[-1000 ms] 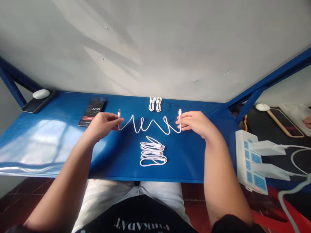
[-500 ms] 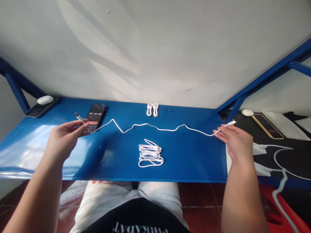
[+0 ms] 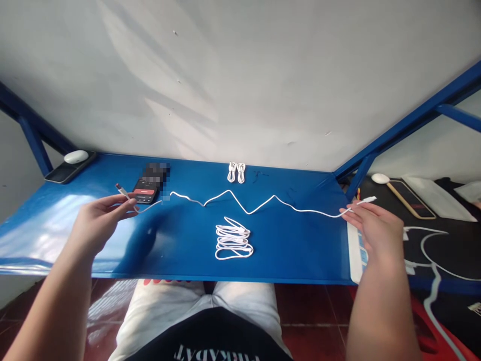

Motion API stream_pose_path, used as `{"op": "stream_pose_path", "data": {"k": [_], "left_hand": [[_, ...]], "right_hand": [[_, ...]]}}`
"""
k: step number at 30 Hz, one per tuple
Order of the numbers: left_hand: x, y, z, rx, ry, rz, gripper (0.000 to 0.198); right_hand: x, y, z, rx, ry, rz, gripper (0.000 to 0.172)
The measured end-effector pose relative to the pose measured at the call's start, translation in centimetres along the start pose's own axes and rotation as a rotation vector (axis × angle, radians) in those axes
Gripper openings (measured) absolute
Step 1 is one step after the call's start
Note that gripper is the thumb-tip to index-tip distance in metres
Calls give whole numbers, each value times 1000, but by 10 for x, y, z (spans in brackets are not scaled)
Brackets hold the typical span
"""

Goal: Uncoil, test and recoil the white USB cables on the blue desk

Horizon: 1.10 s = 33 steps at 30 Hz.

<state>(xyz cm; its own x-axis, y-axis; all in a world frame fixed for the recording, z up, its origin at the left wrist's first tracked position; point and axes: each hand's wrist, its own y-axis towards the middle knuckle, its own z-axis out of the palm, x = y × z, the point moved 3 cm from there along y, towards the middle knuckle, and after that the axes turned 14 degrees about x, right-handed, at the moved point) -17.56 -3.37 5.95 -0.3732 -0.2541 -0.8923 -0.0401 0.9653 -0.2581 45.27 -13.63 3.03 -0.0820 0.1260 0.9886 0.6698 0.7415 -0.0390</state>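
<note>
A white charging cable (image 3: 240,203) runs in a shallow zigzag across the middle of the frame, above the blue table (image 3: 300,240) and well short of taut. The left hand (image 3: 99,223), at centre left, pinches the cable between thumb and fingertips just behind its plug, and the plug (image 3: 120,188) sticks out up and to the left. The right hand (image 3: 376,228), at centre right past the table's right end, pinches the other end with its remaining fingers loosely spread. That end's white plug (image 3: 370,199) points to the right.

Below the middle of the cable, in the lower centre, a loosely coiled white cable (image 3: 233,244) lies on the table, apart from the stretched one. Above it, near the table's back edge against the wall, lie two small neatly bundled white cables (image 3: 236,172), side by side. A smartphone (image 3: 145,189) with a lit timer screen lies on the table just right of the left hand's fingertips, and the cable passes close by its near edge.

At the upper left corner of the table, a white oval case (image 3: 76,156) rests on a dark flat device (image 3: 62,173). A white power strip (image 3: 356,250) shows partly under the right hand. Further right, on a dark surface, are another white oval case (image 3: 380,178) and loose white leads (image 3: 432,250).
</note>
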Motion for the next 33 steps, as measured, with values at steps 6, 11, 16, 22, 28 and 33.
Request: {"op": "stream_pose_path", "data": {"k": [6,11,16,22,28,33], "left_hand": [[0,-1,25,112,-1,-21,38],[2,9,55,208,-46,-43,55],[-3,29,88,378,-132,-99,54],[-27,58,117,463,-129,-84,38],[-44,88,149,613,-14,-87,25],[-60,92,170,694,55,-113,15]], "right_hand": [[-2,-10,29,80,-18,99,22],[2,-20,70,241,-144,227,16],[9,-25,119,466,-320,195,20],[13,-21,190,647,-424,87,25],[14,-29,243,803,-347,131,21],[10,-46,258,884,-325,123,20]]}}
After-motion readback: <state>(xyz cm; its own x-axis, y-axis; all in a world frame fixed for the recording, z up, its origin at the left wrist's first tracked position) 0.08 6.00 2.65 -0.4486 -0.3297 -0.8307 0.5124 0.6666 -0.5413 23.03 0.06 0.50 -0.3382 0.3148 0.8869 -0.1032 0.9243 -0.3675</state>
